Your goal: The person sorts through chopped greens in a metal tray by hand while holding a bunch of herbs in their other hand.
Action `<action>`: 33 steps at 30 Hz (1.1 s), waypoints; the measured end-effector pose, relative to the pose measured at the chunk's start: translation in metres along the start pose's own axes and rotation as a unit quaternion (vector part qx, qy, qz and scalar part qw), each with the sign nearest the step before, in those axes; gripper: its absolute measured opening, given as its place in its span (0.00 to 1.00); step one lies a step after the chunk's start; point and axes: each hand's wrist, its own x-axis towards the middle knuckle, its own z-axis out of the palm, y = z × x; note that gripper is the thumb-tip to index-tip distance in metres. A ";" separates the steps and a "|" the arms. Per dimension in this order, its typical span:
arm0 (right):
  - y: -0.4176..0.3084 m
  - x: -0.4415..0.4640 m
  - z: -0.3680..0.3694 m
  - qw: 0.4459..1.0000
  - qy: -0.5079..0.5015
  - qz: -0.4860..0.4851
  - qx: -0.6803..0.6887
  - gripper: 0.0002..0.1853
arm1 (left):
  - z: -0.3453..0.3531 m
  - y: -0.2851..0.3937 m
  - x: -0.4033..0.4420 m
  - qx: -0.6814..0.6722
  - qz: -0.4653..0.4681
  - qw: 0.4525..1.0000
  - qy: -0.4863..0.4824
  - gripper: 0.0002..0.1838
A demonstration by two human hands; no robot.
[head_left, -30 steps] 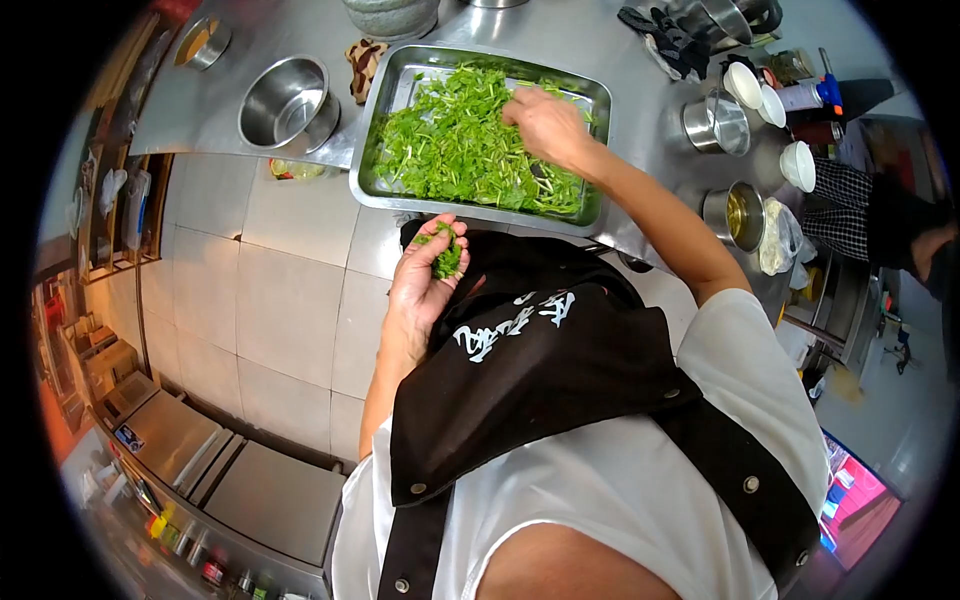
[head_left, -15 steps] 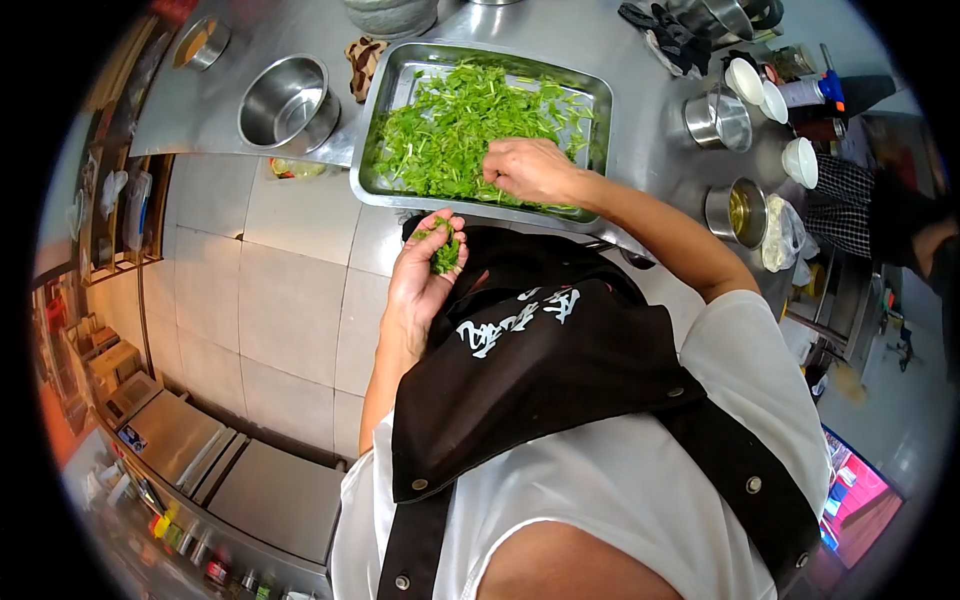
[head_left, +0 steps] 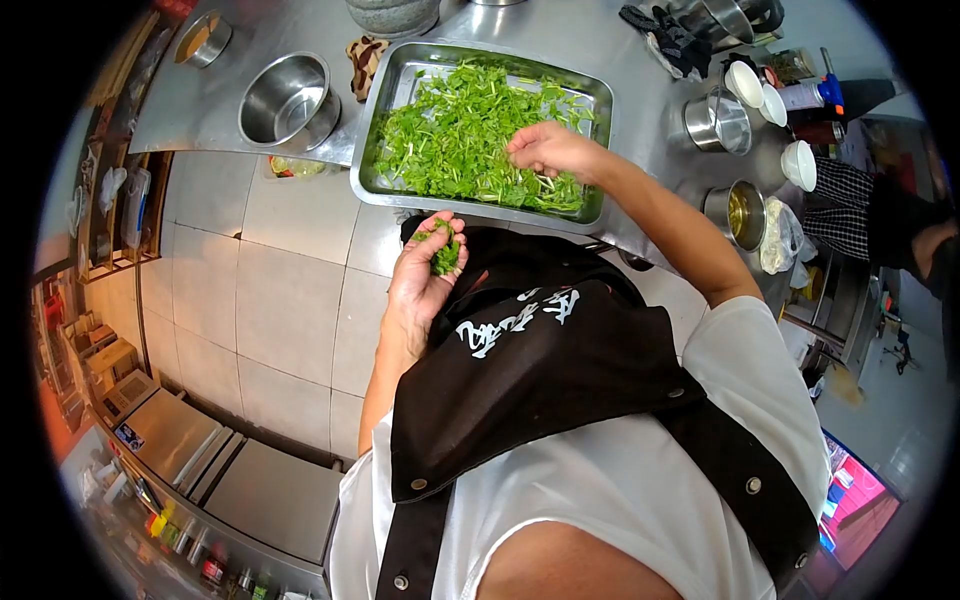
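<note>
A rectangular metal tray (head_left: 366, 185) holds a loose heap of chopped leafy green herbs (head_left: 460, 130) with pale stems. Over the right part of the heap, my right hand (head_left: 555, 152) is closed in a pinch, its fingertips down at the greens. Just in front of the tray's near edge, my left hand (head_left: 425, 270) is turned palm up. Its fingers curl around a small bunch of green leaves (head_left: 445, 258).
Left of the tray stand a deep steel pot (head_left: 288, 100) and a smaller steel container (head_left: 203, 40). A patterned cloth (head_left: 364, 65) and a stone mortar (head_left: 392, 14) sit behind. Steel pots (head_left: 718, 122), white bowls (head_left: 798, 165) and a plastic bag (head_left: 783, 235) line the right side.
My right hand has shifted right across the heap and slightly up, away from me. My left hand stays in place, still holding its leaves.
</note>
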 end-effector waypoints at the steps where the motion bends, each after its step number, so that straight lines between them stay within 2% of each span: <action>1: 0.001 0.000 -0.003 0.999 -0.014 0.012 0.038 0.06 | 0.000 0.000 0.000 0.001 0.001 1.000 -0.001 0.13; 4: 0.000 -0.002 -0.004 0.999 0.041 0.011 -0.007 0.05 | 0.002 0.001 -0.002 0.006 0.001 1.000 0.006 0.13; 7: -0.004 -0.006 -0.010 0.985 -0.030 0.065 0.158 0.03 | 0.000 0.000 -0.002 0.003 -0.004 1.000 0.004 0.13; 16: -0.002 -0.010 -0.015 0.968 -0.060 0.086 0.227 0.03 | -0.001 0.000 0.000 -0.002 -0.006 1.000 0.000 0.13; 25: -0.022 -0.026 0.009 0.979 -0.115 0.048 0.159 0.07 | 0.025 -0.002 0.002 0.047 -0.015 0.999 -0.011 0.15; 28: -0.030 -0.033 0.021 0.990 -0.079 0.043 0.110 0.05 | 0.037 0.000 0.005 0.066 -0.016 0.998 -0.019 0.15; 33: -0.033 -0.040 0.032 0.996 -0.063 -0.064 0.009 0.06 | 0.042 -0.001 0.007 0.071 -0.011 0.997 -0.025 0.15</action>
